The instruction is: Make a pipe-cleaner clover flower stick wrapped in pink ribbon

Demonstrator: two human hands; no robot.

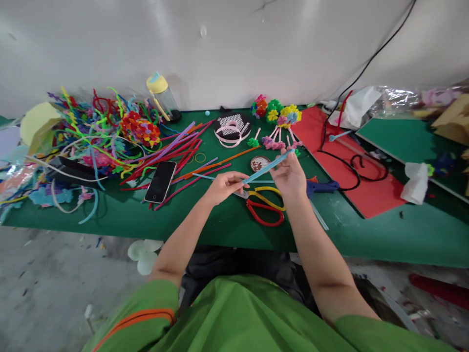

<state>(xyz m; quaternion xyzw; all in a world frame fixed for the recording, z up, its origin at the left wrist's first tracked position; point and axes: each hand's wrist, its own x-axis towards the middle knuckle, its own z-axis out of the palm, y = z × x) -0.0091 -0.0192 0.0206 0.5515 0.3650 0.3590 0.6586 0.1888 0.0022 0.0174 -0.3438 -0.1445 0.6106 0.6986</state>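
Several light blue pipe cleaners (264, 169) run in a slanting bundle between my two hands, above the table. My left hand (227, 187) pinches their lower left end, and one blue stem sticks out past it to the left. At the upper right end, my right hand (290, 173) has its thumb and fingers closed round the bundle. Beneath the hands lie scissors (266, 215) with one red and one yellow handle, blades partly hidden by my left hand. A blue glue gun (322, 187) lies right of my right wrist, partly covered by it.
Loose red, orange and purple pipe cleaners (183, 151) and a phone (160, 182) lie left on the green table (120, 212). Behind are a tangled colourful pile (110, 122), a bottle (164, 98), a ribbon roll (232, 131) and pipe-cleaner flowers (282, 120). A black cable (322, 132) crosses red sheets (351, 181).
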